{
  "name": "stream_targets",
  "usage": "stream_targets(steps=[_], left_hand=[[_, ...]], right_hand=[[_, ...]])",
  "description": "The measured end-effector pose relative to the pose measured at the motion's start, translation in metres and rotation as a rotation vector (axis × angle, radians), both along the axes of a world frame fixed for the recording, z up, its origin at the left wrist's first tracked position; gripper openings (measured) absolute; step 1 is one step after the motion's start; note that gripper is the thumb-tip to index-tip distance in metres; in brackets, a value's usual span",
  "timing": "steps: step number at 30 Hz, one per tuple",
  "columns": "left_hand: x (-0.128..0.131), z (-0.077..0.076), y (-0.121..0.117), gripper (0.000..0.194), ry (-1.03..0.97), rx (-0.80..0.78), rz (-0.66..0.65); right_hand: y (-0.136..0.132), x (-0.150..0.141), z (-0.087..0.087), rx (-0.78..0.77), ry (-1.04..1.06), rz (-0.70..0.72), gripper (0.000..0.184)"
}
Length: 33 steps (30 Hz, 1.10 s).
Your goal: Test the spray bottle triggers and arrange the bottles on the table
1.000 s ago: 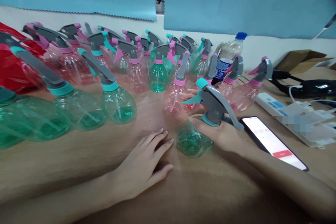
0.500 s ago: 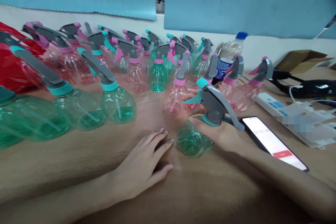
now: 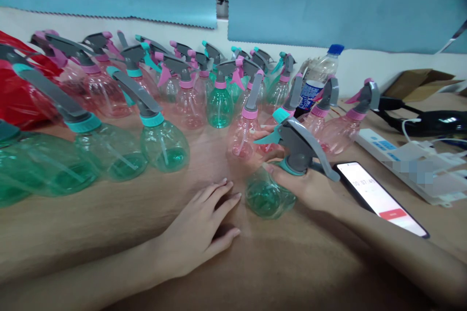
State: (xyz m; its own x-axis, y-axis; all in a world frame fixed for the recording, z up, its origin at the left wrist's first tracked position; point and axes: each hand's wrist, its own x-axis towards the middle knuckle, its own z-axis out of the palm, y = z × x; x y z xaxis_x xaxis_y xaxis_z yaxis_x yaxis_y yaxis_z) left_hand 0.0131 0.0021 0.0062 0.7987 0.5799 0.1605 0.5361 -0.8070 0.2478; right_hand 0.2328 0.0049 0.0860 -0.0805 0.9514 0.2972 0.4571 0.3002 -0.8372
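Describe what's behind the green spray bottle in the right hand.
Behind the green spray bottle stand pink bottles with pink collars. Its spray head and the right hand hide parts of them from view.

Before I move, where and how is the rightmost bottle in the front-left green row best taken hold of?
Probably around the turquoise collar, coming from the near right, where the left hand lies. The green bottle stands narrow there and bulges wide below, while a neighbouring bottle crowds its left side.
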Motion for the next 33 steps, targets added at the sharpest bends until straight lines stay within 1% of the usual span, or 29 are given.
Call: stream_targets(steps=[6,11,12,16,19,24,26,29,33], left_hand=[[0.0004,-0.0002,0.0003,0.05,0.003,0.003,0.002],[0.0003,0.0,0.0007,0.049,-0.014,-0.003,0.001],[0.0001,0.0,0.0006,0.048,-0.02,-0.005,0.002],[-0.0005,0.0002,0.0005,0.049,-0.026,-0.007,0.01],[-0.0003,0.0001,0.0008,0.049,-0.016,-0.008,0.012],[0.0003,-0.0008,0.001,0.048,-0.006,-0.007,0.008],[0.0001,-0.0006,0.0009,0.048,-0.003,-0.003,0.005],[-0.0001,0.0006,0.0008,0.048,0.003,-0.003,0.004],[0.0005,0.0009,0.0009,0.05,0.022,0.003,0.0]], right_hand=[[-0.0004,0.0038,-0.0048,-0.014,0.017,-0.021,0.015],[-0.0014,0.0042,-0.0077,-0.024,0.046,-0.009,0.008],[-0.0013,0.0035,-0.0068,-0.018,0.038,-0.012,0.007],[-0.001,0.0011,-0.0006,0.015,-0.024,-0.011,0.015],[-0.0017,0.0025,0.001,0.046,-0.071,-0.067,0.01],[-0.0029,0.008,-0.0025,0.061,-0.147,-0.131,0.009],[-0.0024,0.0087,-0.0034,0.054,-0.124,-0.093,0.011],[-0.0006,0.0076,-0.0046,0.049,-0.079,0.002,0.017],[0.0017,0.0049,-0.0071,0.048,-0.053,0.028,0.015]])
